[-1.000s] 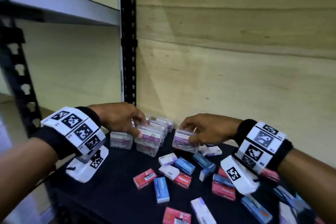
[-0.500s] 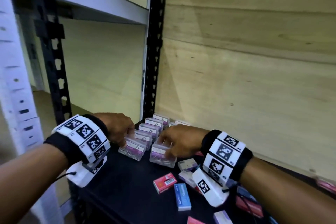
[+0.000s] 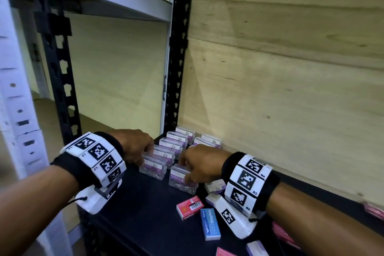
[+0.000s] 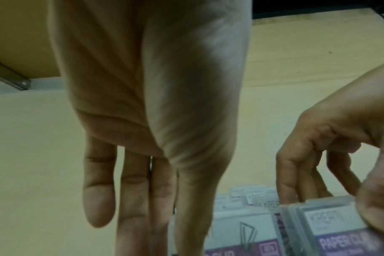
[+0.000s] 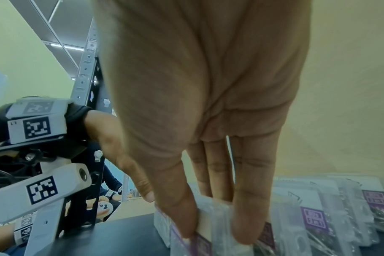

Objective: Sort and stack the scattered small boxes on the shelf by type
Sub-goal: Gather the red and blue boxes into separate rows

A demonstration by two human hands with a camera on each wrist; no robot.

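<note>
The right hand (image 5: 208, 121) is pinching a clear paper clip box (image 3: 181, 178) between thumb and fingers, a hold only the right wrist view is showing. The left hand (image 3: 135, 145) is resting straight fingers (image 4: 134, 199) on the neighbouring box row (image 3: 166, 151), just left of that grip.

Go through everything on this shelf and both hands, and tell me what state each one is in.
Right hand: grips the front clear paper clip box.
Left hand: fingers straight, touching the left row of clear boxes.
Red box: lying flat, loose.
Blue staples box: lying flat, loose.
</note>
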